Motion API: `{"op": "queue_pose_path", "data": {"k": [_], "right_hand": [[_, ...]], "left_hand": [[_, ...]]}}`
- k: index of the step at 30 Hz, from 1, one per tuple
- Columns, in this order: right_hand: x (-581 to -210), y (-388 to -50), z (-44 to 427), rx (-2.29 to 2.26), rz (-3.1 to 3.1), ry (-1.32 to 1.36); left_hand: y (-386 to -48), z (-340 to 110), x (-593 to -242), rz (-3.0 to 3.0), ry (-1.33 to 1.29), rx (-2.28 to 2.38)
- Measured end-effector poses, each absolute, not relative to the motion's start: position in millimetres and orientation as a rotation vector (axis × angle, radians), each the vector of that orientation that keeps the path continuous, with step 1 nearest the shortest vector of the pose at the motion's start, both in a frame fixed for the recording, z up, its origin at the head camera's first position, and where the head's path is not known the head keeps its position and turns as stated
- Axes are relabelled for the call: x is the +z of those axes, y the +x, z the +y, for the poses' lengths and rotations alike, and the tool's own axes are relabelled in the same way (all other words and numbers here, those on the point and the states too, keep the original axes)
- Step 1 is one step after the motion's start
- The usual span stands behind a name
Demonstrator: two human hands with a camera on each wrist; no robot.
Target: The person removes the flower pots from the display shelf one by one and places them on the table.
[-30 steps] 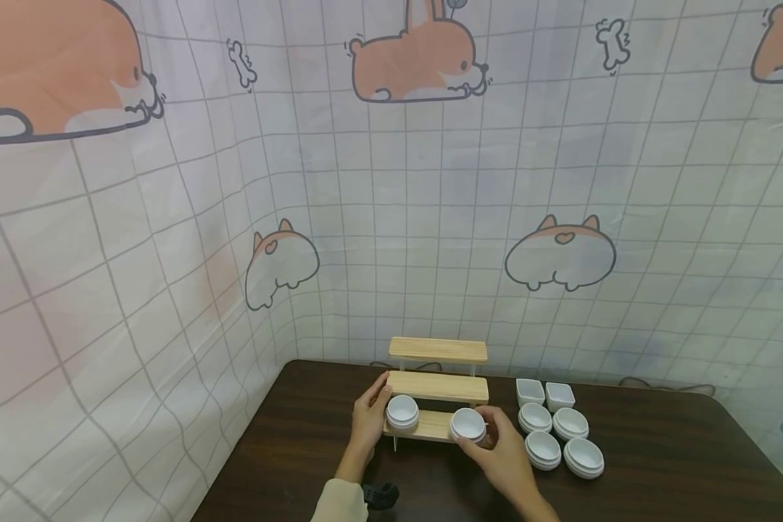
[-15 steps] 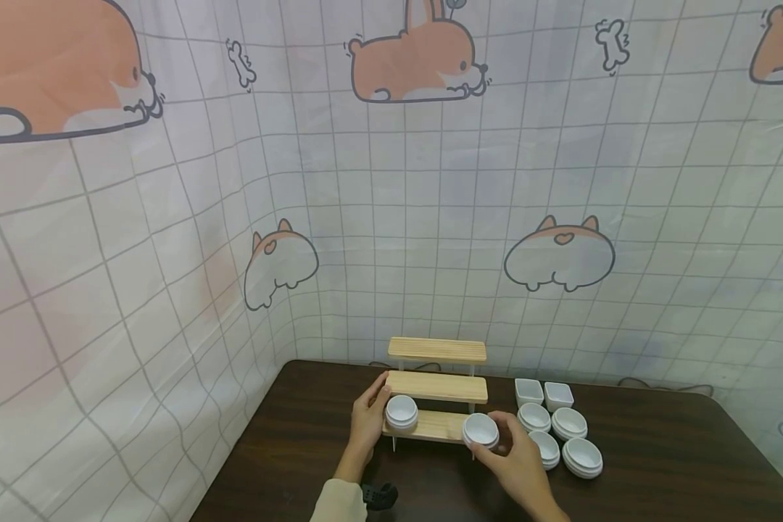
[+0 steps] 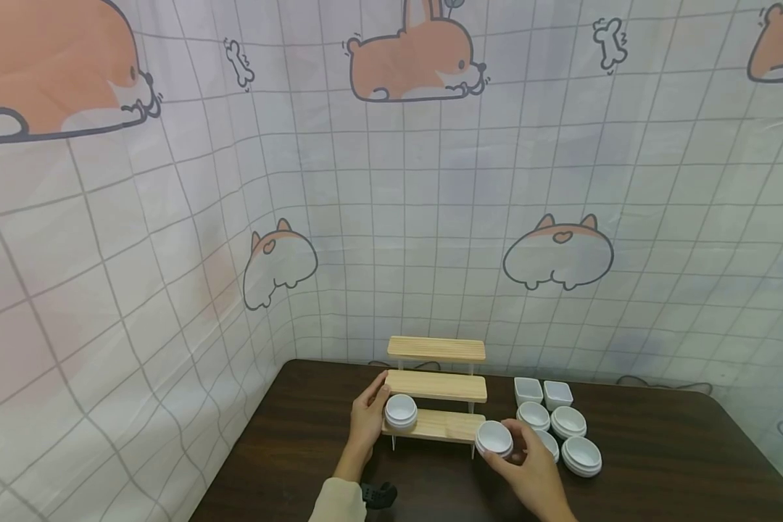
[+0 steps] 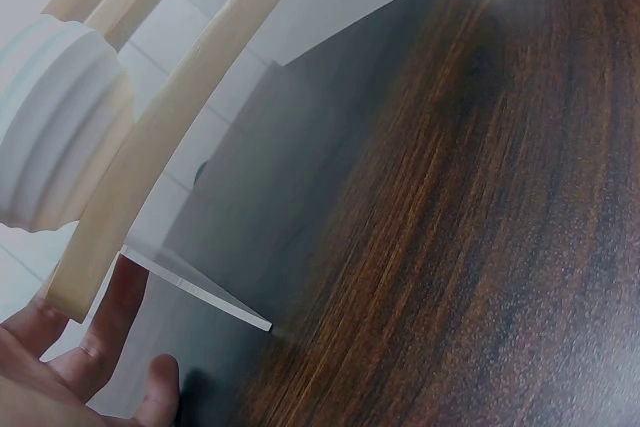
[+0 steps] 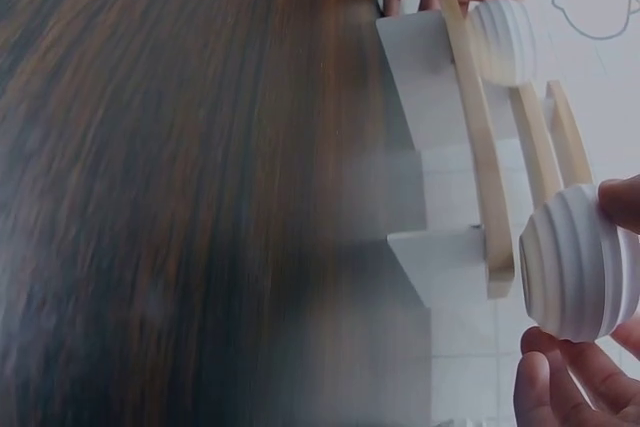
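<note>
A three-step wooden display stand (image 3: 436, 386) with clear side supports stands on the dark table. My left hand (image 3: 365, 424) holds its left end, with fingers around the end of a board in the left wrist view. One white ribbed bowl (image 3: 401, 410) sits upright on the left of the lowest step. My right hand (image 3: 528, 467) pinches another white ribbed bowl (image 5: 575, 265) between thumb and fingers. This bowl is just off the right end of the lowest step, apart from the board in the right wrist view.
To the right stand several round white bowls (image 3: 582, 455), partly hidden by my right hand, and two square white bowls (image 3: 557, 394) behind them. A black strap-like object (image 3: 380, 496) is by my left sleeve (image 3: 341, 499). A patterned curtain (image 3: 391, 217) hangs behind the table.
My right hand has moved right and toward me with its bowl, from above the lowest step to past its right end. My left hand and the stand have stayed put.
</note>
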State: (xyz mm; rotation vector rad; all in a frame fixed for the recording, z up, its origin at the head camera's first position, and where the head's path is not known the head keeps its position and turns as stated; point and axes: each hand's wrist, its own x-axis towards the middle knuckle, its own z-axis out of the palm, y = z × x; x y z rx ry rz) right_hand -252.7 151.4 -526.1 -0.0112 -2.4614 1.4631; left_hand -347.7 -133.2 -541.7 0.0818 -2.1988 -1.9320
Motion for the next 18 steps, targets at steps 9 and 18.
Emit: {"op": "queue_pose_path", "data": {"k": [9,18], "right_hand": [[-526,-246,166,1.464,-2.495,-0.051],[-532,-242,184,1.417,-2.537,-0.081]], "left_hand": [[-348,-134,-542,-2.194,0.067,-1.926],[-346,-133,-542,-2.197,0.081,-1.929]]}}
